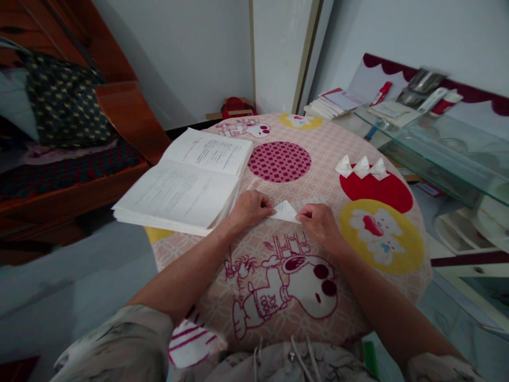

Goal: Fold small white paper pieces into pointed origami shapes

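Between my hands a small sheet of white printed paper (284, 211) is folded into a triangle, its point facing away from me. My left hand (253, 207) pinches its left corner, and my right hand (318, 223) pinches the right corner. Both hands rest low over the patterned tablecloth (254, 244). Just left of them lies a thick open book (178, 185) with printed pages. Three folded paper pieces (362, 167) with pointed tops stand in a row on the cloth's red circle, off to the right.
A glass shelf (437, 148) borders the table on the right, with a red marker (382, 93) and metal bowls (425, 82) on it. A stack of booklets (334, 102) sits behind the table's far right edge. To the left stands a wooden bench (131, 116) with a dark patterned bag (67, 101).
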A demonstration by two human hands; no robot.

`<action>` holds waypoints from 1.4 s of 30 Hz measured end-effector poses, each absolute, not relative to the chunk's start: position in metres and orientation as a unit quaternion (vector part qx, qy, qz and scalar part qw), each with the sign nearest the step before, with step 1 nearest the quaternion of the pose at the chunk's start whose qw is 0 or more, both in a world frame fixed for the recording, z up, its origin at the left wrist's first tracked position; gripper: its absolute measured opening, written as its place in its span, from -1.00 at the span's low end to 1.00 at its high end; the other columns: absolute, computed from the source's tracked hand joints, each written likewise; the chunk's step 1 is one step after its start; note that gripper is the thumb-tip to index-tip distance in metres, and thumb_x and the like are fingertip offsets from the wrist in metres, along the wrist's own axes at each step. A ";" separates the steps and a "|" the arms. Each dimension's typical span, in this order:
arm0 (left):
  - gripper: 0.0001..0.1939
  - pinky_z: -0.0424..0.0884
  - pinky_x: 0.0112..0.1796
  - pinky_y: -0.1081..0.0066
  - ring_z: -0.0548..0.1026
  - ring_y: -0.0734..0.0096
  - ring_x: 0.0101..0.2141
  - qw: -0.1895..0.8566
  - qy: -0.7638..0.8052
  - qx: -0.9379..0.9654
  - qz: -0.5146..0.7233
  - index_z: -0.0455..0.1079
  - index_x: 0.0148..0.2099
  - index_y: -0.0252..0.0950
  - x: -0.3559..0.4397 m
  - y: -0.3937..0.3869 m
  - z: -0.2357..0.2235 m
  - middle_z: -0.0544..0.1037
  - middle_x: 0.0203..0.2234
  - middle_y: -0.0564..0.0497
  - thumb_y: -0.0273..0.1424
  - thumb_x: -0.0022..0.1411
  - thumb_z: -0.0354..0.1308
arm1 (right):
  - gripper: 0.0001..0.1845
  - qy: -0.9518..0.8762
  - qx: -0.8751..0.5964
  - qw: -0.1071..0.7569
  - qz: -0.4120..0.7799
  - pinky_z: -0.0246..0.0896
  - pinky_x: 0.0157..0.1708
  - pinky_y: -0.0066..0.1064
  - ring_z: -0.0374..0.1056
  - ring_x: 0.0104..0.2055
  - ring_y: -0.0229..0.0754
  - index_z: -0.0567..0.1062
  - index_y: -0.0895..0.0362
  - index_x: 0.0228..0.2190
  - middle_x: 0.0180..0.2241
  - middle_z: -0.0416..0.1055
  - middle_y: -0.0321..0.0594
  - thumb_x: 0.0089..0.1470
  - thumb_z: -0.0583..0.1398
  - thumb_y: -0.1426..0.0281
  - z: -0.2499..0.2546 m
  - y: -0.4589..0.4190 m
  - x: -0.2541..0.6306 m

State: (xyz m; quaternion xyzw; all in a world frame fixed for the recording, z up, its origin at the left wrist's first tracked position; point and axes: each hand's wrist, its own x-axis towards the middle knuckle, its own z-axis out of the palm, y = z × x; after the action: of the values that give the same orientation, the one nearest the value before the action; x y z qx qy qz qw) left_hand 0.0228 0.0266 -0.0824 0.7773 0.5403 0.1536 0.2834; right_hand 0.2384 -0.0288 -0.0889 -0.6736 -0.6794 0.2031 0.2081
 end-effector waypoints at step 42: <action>-0.65 0.36 -0.31 0.41 0.49 0.34 -0.26 0.067 0.290 0.952 0.074 0.55 0.10 -0.11 0.023 0.003 -0.089 0.54 -0.26 -0.06 -0.48 0.36 0.09 | -0.90 -0.669 -0.681 0.244 0.168 0.13 -0.41 -0.41 0.33 -0.46 -0.23 0.57 0.17 -0.51 -0.54 0.48 -0.25 -0.06 0.22 0.50 -0.070 -0.027 0.243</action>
State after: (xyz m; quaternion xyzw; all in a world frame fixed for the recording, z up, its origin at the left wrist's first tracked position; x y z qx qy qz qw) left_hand 0.0228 0.0026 -0.0886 0.9519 0.2895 0.0744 0.0666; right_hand 0.2426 -0.0265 -0.0704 -0.6814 -0.6693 0.1679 0.2442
